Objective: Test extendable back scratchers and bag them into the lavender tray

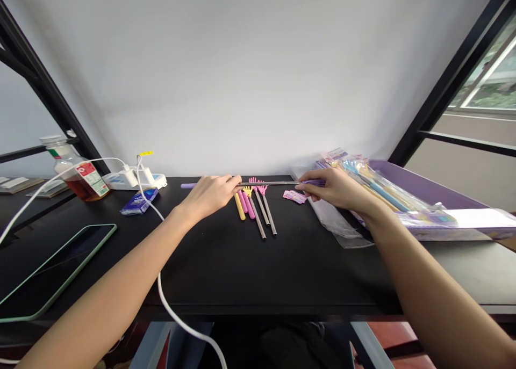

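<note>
A purple back scratcher (271,183) with a thin metal rod is stretched level above the black table. My left hand (213,192) is closed around it near its purple handle, which sticks out to the left. At the other end, my right hand (336,185) pinches the purple head, mostly hidden by the fingers. Below the rod lie loose handles, one yellow (239,207) and a pair of pink ones (246,204). Beside them are metal rods with claw heads, one yellow (257,214) and two pink (268,213). A small pink label (294,196) lies near my right hand.
Clear plastic bags (336,226) lie under my right forearm. A purple box (427,183) at right holds several wrapped back scratchers (387,189). At left are a phone (56,267), a blue packet (139,201), a power strip (159,181), a bottle (83,175) and a white cable (163,294).
</note>
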Tool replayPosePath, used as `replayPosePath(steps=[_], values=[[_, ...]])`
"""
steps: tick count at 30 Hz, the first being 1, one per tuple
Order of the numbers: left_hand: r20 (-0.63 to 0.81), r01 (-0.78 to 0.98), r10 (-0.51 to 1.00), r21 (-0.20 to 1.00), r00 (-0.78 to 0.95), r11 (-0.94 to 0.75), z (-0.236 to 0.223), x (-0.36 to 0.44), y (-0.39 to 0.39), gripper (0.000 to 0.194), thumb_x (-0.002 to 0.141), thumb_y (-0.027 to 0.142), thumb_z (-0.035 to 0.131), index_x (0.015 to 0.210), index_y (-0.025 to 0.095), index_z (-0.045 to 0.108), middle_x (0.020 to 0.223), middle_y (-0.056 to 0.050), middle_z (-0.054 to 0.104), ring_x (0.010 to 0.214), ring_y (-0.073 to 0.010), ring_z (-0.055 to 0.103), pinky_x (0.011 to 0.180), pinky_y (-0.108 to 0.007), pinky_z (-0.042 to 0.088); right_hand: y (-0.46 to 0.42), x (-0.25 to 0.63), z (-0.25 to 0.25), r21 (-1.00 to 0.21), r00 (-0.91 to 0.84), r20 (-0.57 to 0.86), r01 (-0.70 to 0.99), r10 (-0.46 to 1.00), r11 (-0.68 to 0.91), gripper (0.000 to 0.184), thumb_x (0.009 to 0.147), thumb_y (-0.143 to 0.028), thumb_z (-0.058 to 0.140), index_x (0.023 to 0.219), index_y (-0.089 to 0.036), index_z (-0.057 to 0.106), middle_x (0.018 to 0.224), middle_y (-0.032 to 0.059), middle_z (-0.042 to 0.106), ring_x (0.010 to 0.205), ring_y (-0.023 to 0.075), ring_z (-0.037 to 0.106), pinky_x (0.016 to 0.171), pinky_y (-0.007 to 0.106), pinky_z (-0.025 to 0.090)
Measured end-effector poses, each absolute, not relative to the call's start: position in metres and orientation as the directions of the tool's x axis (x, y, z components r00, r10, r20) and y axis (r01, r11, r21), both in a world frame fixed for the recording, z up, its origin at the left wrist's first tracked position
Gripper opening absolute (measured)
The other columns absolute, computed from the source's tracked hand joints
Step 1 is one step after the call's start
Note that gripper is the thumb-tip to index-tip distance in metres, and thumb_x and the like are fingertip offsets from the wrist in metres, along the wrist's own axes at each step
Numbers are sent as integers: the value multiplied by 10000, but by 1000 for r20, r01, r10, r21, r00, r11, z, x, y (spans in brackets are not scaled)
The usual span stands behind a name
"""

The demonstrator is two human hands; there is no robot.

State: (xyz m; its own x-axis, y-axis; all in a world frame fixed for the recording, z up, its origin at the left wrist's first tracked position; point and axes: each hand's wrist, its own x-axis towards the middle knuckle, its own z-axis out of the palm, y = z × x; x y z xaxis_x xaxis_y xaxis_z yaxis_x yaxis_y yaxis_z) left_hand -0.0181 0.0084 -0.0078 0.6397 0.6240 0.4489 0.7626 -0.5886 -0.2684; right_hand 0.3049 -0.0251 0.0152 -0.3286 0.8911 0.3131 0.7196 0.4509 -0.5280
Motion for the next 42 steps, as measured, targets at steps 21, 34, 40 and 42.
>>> replayPosePath(steps=[21,34,40,42], values=[[226,872,874,144,430,-467,2,-104,49,382,932,545,449,953,286,730,855,-21,733,716,-195,627,627,-267,396,-19,356,35,-614,811,136,-381,569,691,366,1011,-217,536,656,-178,457,490,-73,409,397,47,312,358,168,236],[330,866,843,124,424,-484,-14,-102,57,382,972,563,385,928,266,623,881,-16,693,765,-201,619,652,-262,391,-20,388,25,-594,873,91,-338,479,730,348,1051,-316,432,720,-211,421,503,-91,364,392,60,266,374,191,220],[425,830,782,114,456,-546,-11,-110,60,429,943,617,413,921,286,685,904,-22,736,807,-219,662,691,-266,437,-25,394,24,-590,857,74,-375,510,716,284,1023,-245,474,743,-210,433,525,-92,378,399,56,319,356,174,237],[457,802,756,137,469,-581,-11,-110,59,461,937,636,412,937,286,713,938,-31,754,840,-227,681,728,-270,464,-26,398,25,-586,865,98,-349,491,731,273,1007,-219,484,740,-208,430,532,-94,387,407,50,345,354,158,244]])
